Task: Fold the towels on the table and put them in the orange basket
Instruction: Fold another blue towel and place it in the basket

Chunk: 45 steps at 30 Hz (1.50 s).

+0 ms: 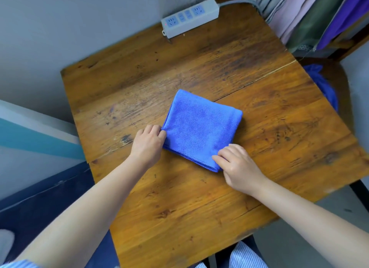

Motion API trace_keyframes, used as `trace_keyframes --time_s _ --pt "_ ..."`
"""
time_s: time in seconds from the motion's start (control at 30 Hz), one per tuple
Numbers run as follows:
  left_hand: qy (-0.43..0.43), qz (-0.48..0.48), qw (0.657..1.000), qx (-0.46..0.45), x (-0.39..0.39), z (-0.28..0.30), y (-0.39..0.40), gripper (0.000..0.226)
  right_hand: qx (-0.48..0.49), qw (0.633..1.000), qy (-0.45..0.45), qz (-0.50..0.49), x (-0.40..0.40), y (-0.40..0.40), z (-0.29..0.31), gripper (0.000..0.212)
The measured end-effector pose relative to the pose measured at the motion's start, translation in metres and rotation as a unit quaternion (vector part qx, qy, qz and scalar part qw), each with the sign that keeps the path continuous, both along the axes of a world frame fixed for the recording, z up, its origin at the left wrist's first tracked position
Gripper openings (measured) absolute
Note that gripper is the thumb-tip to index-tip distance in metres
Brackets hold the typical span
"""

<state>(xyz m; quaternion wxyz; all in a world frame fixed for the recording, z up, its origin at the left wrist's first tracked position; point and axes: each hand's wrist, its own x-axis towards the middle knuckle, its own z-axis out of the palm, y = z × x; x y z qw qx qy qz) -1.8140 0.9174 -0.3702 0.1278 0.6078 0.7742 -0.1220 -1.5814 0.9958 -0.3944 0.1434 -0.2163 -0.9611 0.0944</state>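
Folded blue towel [201, 128] lying flat near the middle of the wooden table [199, 208], a compact, several-layered rectangle set at a slant, stacked hemmed edges facing the near side. Left hand [148, 142] at the towel's left corner, fingers curled and pinching the layered edge there, knuckles up, wrist resting low over the wood. Right hand [238, 165] on the near right corner, fingers bent down onto the cloth and gripping the corner, thumb side toward the towel's near hem. Both bare forearms reaching in from the bottom of the view, striped sleeve fabric [245, 255] just visible at the lower edge. White power strip [190, 17] at the far edge of the table, well apart from the towel, grey cable trailing off to the right. Hanging cloths [319, 18] in pink, green and purple beyond the far right corner, and a bunched piece of blue fabric [321, 84] just past the table's right edge, lower down
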Motion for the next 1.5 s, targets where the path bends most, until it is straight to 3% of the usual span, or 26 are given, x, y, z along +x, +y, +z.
trace_keyframes --time_s 0.1,0.17,0.37,0.5,0.63,0.73,0.9,1.03,1.17,1.3,1.37,1.43,1.5 --pt "-0.014 0.034 0.992 0.122 0.011 -0.004 -0.003 0.030 -0.025 0.997 0.055 -0.044 -0.008 0.030 0.019 0.033" --pt "-0.051 0.059 0.986 0.145 0.034 -0.002 0.004 0.032 -0.008 0.997 0.031 -0.067 -0.023 0.053 0.024 0.037" --pt "-0.097 0.232 0.968 0.000 0.073 -0.019 0.029 0.064 0.017 0.974 -0.224 0.025 -0.061 0.086 0.007 0.051" --pt "-0.092 0.265 0.960 0.013 0.078 -0.035 0.024 0.064 0.047 0.970 -0.231 0.062 -0.040 0.099 -0.016 0.055" --pt "-0.076 0.295 0.952 0.015 0.079 -0.038 0.028 0.064 0.007 0.964 -0.260 0.054 -0.014 0.116 -0.021 0.058" --pt "-0.112 0.322 0.940 0.021 0.077 -0.032 0.029 0.065 -0.009 0.962 -0.264 0.073 -0.004 0.129 -0.010 0.060" --pt "-0.127 0.475 0.867 0.074 0.061 -0.017 0.027 0.063 -0.062 0.977 -0.177 0.099 -0.067 0.150 0.027 0.041" --pt "-0.140 0.524 0.840 0.018 0.050 -0.008 0.033 0.046 -0.125 0.954 -0.253 0.102 -0.141 0.146 0.040 0.040" --pt "-0.208 0.590 0.779 -0.026 0.036 -0.007 0.038 0.047 -0.150 0.933 -0.319 0.079 -0.178 0.129 0.032 0.031" --pt "-0.268 0.623 0.733 -0.050 0.031 -0.003 0.042 0.024 -0.165 0.919 -0.356 0.042 -0.191 0.125 0.029 0.011" --pt "-0.309 0.636 0.705 -0.053 0.032 -0.002 0.038 0.014 -0.207 0.901 -0.380 0.029 -0.194 0.123 0.032 0.017" --pt "-0.336 0.632 0.698 -0.041 0.035 0.003 0.031 0.010 -0.226 0.893 -0.388 0.034 -0.194 0.121 0.037 0.004" --pt "-0.362 0.604 0.709 -0.036 0.041 0.012 0.020 0.012 -0.245 0.883 -0.396 0.054 -0.193 0.119 0.047 0.011"
